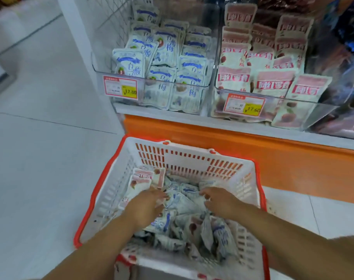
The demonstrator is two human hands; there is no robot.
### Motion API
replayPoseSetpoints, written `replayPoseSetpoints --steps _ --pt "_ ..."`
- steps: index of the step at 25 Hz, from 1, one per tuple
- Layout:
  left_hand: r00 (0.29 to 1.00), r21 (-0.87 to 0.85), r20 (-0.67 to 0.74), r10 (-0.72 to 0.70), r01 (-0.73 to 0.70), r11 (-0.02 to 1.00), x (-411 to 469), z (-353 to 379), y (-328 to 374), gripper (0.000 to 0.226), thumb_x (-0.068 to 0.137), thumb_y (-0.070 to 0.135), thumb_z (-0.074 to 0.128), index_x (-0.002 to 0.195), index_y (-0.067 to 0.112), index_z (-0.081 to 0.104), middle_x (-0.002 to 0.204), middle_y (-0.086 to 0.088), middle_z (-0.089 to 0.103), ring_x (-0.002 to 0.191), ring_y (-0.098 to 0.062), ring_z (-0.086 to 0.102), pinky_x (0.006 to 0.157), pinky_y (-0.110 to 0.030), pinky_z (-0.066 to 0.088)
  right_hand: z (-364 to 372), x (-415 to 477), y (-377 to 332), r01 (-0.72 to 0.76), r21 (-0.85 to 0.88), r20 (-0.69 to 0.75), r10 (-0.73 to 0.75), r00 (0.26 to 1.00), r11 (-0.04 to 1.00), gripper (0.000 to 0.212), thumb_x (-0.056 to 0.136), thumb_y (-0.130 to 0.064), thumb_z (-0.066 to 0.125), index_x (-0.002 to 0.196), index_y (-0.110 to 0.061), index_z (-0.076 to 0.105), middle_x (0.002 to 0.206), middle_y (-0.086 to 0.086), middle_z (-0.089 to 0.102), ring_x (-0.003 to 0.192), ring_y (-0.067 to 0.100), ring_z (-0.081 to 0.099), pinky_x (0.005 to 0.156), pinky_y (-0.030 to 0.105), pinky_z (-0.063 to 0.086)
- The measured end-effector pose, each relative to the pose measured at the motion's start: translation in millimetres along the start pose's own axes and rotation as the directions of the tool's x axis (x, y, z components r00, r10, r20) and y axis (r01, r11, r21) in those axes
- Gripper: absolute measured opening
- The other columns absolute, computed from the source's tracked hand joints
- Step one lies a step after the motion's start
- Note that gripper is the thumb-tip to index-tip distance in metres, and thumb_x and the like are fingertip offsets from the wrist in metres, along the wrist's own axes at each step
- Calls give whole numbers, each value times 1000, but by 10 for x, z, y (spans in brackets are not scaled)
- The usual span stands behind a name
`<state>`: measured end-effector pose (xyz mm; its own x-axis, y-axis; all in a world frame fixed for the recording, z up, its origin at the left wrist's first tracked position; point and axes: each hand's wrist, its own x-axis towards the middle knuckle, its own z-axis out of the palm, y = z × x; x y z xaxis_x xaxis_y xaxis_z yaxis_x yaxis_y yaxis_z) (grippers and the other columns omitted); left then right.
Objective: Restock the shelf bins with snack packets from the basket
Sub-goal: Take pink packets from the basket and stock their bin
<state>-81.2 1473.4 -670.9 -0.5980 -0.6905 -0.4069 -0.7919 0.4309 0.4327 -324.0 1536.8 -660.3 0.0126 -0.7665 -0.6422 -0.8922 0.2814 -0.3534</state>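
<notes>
Packets lie jumbled in basket, pointing every way.

Bright, even, diffuse light from above; shadows faint and soft. Pale glare streaks the clear bins; floor washes near white. Motion blur on left hand and right hand; wide-angle bowing at edges, corners soft.
</notes>
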Motion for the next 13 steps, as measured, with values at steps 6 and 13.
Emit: replayPoseSetpoints --steps 6,13 --pt "997 -143 11 -80 81 986 22 209 -298 24 94 13 59 116 15 66 110 2 64 89 -12 60 77 -4 41 696 404 -117 129 -336 108 -98 989 933 30 83 -25 66 112 -18 67 114 8 58 100 26 55 81 33 47" --pt "959 -696 136 -249 271 665 162 147 -74 61 87 33 70 142 23 46 133 3 55 113 -10 56 73 -12 49 -15 187 -90 -12 619 -247 209 946 785 17 92 -15 60 75 -15 64 81 0 74 74 18 67 58 21 48"
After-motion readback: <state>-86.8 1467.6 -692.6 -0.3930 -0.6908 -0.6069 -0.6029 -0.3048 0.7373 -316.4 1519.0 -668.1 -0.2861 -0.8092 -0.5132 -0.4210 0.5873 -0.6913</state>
